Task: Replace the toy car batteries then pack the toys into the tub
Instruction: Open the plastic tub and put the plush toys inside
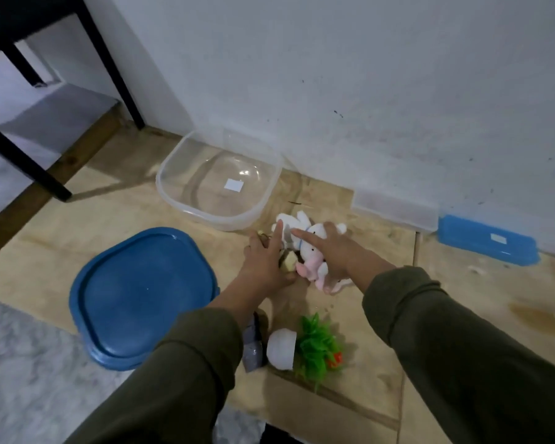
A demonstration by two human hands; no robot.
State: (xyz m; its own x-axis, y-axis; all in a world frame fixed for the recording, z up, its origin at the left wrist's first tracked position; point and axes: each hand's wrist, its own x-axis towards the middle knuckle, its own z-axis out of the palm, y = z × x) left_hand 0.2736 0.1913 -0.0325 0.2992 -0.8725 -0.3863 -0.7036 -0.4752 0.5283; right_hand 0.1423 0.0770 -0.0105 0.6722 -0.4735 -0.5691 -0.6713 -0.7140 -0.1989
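Note:
A clear plastic tub stands empty on the wooden floor by the wall. Just in front of it lies a small heap of toys: a white plush rabbit, a white and pink plush and a small yellowish toy. My left hand covers the heap's left side, index finger stretched out, the other fingers curled over the yellowish toy. On the right side, my right hand grips the white and pink plush, index finger pointing left. No toy car is visible.
The tub's blue lid lies flat at the left. A tipped fake plant in a white pot and a grey object lie near my left forearm. A blue box and clear lid rest by the wall. Black table legs stand far left.

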